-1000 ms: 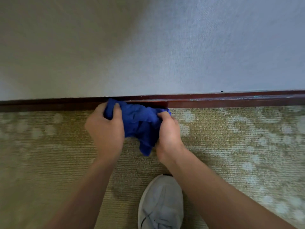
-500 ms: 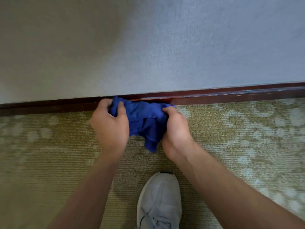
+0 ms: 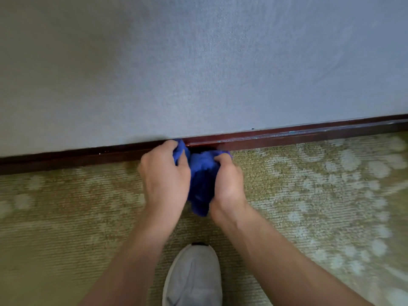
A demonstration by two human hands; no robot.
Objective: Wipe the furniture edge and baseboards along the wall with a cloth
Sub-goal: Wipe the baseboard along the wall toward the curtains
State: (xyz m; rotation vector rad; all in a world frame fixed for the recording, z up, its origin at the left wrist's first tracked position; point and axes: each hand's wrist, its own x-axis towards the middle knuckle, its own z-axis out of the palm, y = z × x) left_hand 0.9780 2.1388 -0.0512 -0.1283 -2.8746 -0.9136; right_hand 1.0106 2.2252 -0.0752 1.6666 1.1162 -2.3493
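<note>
Honestly, both the left hand (image 3: 164,173) and right hand (image 3: 228,182) clutch the blue cloth (image 3: 202,173) bunched; I'd flatten it along the baseboard (image 3: 287,138) lip.

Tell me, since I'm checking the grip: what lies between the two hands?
In the head view, the bunched blue cloth fills the gap between the left hand and the right hand; both grip it against the baseboard.

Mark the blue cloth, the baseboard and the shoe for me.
blue cloth (image 3: 203,173): head view, bunched middle between the hands.
baseboard (image 3: 309,135): head view, glossy dark-red face right of the hands.
shoe (image 3: 194,277): head view, grey toe upper.
</note>
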